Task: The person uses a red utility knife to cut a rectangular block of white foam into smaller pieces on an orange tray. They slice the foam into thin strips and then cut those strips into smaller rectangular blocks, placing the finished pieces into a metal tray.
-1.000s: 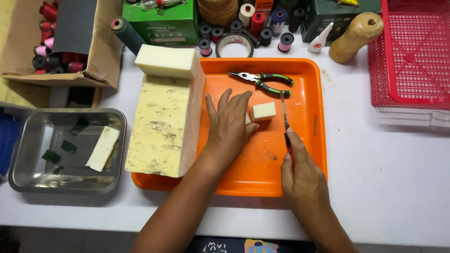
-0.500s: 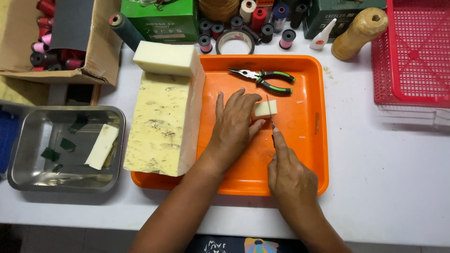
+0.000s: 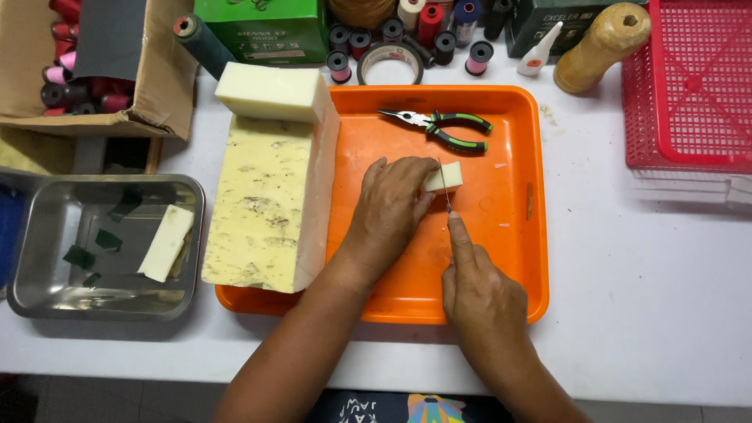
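Cutting of a small cream foam block (image 3: pixel 445 177) is the step in hand, judged from how things lie. The block is pinned flat on the floor of the orange tray (image 3: pixel 509 258) by the left hand (image 3: pixel 389 205), whose fingers are pressed down over its near end. A thin blade (image 3: pixel 444 184) is pinched in the right hand (image 3: pixel 478 290), with the forefinger laid along its back and the tip set against the block's right part. Just left of the hands, a large cream foam slab (image 3: pixel 266 211) is leaned over the tray's left rim. Green-handled pliers (image 3: pixel 442 127) lie untouched at the tray's far side. On the white counter (image 3: pixel 627 258) to the left, a steel pan (image 3: pixel 47 235) holds a thin foam slice (image 3: pixel 166 243). A steady draw of the blade toward the body seems called for, with the left fingertips kept clear of the edge.
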